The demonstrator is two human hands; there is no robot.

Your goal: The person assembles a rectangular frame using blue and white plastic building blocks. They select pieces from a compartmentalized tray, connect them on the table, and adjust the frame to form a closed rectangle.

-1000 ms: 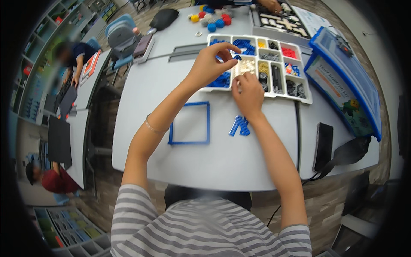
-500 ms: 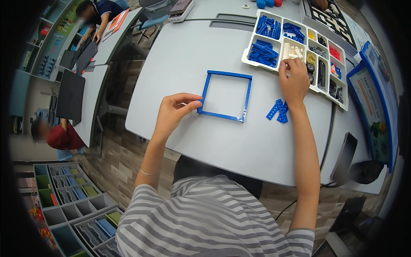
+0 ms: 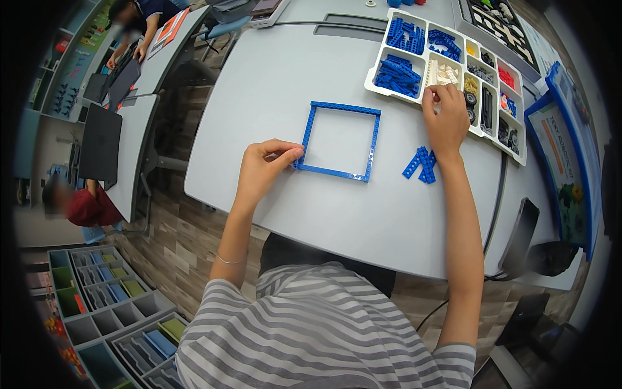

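A square frame of blue studded building beams lies on the white table. My left hand pinches its left side near the lower corner, thumb against fingers. My right hand hovers at the near edge of a white sorting tray, its fingertips at the compartment of white pieces. Those fingers are curled together, and whatever they grip is hidden. Beside my right wrist lie a few loose blue perforated plates, partly overlapping.
Other tray compartments hold blue beams, black wheels and red pieces. A blue-edged kit box and a dark phone-like slab stand at the right. Two people sit at a table on the left with laptops.
The view has shifted slightly. My left hand stays at the frame's left side, and my right hand stays by the tray with its fingers a little lower in the compartment.
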